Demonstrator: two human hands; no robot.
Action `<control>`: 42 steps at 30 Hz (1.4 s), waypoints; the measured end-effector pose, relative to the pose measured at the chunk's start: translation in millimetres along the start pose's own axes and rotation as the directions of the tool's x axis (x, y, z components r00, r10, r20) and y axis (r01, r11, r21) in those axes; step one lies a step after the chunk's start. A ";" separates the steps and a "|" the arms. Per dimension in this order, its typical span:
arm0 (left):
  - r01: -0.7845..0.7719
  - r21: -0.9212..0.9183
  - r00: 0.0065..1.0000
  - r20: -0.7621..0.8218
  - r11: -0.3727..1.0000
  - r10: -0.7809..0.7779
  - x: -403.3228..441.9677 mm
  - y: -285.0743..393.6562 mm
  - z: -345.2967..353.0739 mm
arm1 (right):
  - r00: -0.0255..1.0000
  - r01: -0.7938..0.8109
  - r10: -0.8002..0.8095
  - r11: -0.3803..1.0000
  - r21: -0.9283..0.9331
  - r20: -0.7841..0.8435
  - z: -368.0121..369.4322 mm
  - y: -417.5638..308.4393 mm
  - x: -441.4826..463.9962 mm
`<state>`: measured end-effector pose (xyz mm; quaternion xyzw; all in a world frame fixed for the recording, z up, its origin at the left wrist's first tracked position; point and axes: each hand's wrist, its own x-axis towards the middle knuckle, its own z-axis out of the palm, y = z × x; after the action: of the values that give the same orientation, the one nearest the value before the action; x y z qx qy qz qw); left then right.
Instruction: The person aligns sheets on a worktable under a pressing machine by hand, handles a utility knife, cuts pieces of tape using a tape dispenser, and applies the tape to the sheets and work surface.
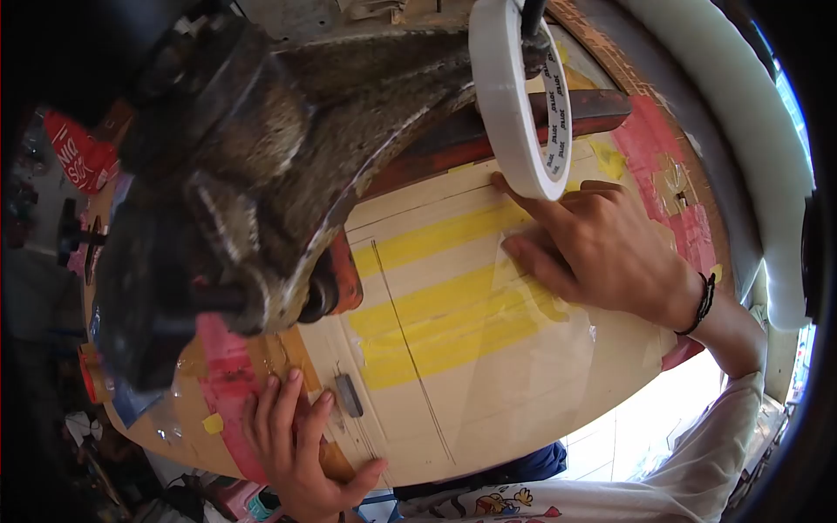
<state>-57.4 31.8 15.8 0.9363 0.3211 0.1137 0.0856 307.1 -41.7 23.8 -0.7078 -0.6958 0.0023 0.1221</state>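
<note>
Evidently, the clear sheet [514, 383] is lying over the lower right of the pale board [410, 436], overlapping the yellow strips [375, 322] and letting them show through. The right hand [602, 240] is reaching over the sheet's upper end, index finger stretching out, thumb standing apart from it, the other fingers curling inward; it is seemingly steadying the sheet rather than pinching it, though how firmly it is pressing I cannot tell. The left hand [301, 466] is resting at the board's near left with fingers spread, perhaps bracing the surface. Just beside it, a small grey block [350, 396] is sitting on the wood, maybe serving as a stop. Pencil lines [406, 336] are running down the board, likely acting as guides. Overhead, a heavy metal arm [288, 148] is overhanging the work, and a white tape roll [501, 96] is hanging from a rod [532, 13], presumably for easy reach. Behind the roll, a red bar [602, 113] is crossing the far side, while pink tape [649, 135] is covering the right border.
</note>
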 end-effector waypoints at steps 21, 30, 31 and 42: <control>-0.091 -0.092 0.991 -0.104 0.992 0.082 10.6 -4.0 3.6 | 0.964 -0.138 0.138 0.990 -0.016 0.227 -12.0 -11.2 8.9; -0.077 -0.103 0.994 -0.090 0.992 0.068 9.2 -4.0 2.0 | 0.983 0.170 -0.161 0.979 0.111 -0.087 6.1 2.5 7.0; -0.074 -0.111 0.993 -0.095 0.991 0.063 9.3 -3.7 1.9 | 0.982 0.175 -0.165 0.978 0.116 -0.090 6.0 3.0 7.2; -0.020 -0.002 0.999 0.040 1.000 0.020 0.4 -5.7 2.4 | 0.988 0.103 -0.083 0.983 0.153 -0.133 8.6 -5.3 8.5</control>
<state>-59.7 36.3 12.2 0.9414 0.3100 0.0961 0.0914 300.7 -31.8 17.9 -0.6611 -0.7166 0.0076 0.2221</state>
